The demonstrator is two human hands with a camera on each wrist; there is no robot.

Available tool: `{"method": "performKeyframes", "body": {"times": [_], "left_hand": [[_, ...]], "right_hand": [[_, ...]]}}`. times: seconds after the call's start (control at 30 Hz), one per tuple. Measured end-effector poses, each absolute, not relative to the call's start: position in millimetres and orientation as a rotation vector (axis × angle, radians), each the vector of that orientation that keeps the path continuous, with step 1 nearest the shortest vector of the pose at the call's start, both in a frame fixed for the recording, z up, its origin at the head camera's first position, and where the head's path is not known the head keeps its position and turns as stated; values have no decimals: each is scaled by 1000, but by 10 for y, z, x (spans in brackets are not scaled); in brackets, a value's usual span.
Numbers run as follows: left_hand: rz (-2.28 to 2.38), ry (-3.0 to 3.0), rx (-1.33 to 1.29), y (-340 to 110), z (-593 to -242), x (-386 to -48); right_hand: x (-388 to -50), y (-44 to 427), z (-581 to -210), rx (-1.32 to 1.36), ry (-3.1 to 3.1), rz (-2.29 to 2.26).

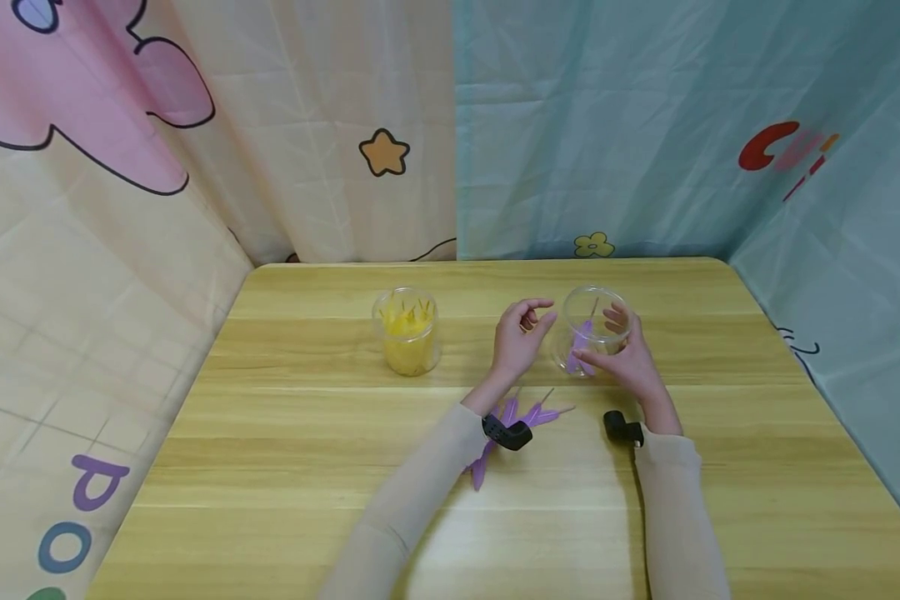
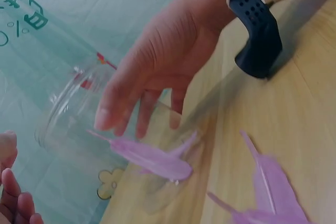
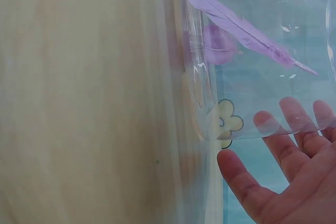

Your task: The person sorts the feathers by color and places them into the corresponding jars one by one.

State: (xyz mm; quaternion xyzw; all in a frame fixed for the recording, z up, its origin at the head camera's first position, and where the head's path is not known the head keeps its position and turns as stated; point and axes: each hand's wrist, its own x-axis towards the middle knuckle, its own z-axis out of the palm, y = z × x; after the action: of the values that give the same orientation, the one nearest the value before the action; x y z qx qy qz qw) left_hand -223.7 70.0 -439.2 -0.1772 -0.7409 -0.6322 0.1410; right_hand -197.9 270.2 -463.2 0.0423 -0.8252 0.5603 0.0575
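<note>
My right hand holds a clear plastic jar around its right side, thumb in front and fingers behind. Inside the jar, a purple feather leans with its quill up, and more purple shows low beside it. Just left of the jar, my left hand is raised with fingers loosely bent and nothing between them. Only its fingertips enter the left wrist view. Below the left wrist lie several loose purple feathers on the table, partly hidden by the forearm.
A second clear jar, filled with yellow feathers, stands left of my hands. The wooden table runs back to printed curtains. Each wrist wears a black camera.
</note>
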Motion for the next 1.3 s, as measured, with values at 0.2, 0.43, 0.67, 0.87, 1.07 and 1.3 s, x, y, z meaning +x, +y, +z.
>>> {"method": "performKeyframes", "body": {"times": [0.2, 0.43, 0.67, 0.87, 1.07, 1.3], "left_hand": [[-1681, -2397, -528, 557, -4531, -2211], [-1142, -2916, -712, 419, -4642, -2078], [-718, -3044, -822, 434, -4614, -1930], [-482, -3123, -777, 496, -4613, -1839], [-437, -3141, -750, 529, -4601, -1799], [-302, -3091, -770, 557, -4595, -1772]], "right_hand": [[-1964, 2688, -4591, 126, -2503, 1707], [-1888, 2600, -4400, 112, -2514, 1741], [-1813, 2541, -4268, 109, -2529, 1729], [-1803, 2539, -4286, 104, -2528, 1739], [-1809, 2547, -4300, 114, -2519, 1749], [-1811, 2546, -4302, 106, -2523, 1736]]}}
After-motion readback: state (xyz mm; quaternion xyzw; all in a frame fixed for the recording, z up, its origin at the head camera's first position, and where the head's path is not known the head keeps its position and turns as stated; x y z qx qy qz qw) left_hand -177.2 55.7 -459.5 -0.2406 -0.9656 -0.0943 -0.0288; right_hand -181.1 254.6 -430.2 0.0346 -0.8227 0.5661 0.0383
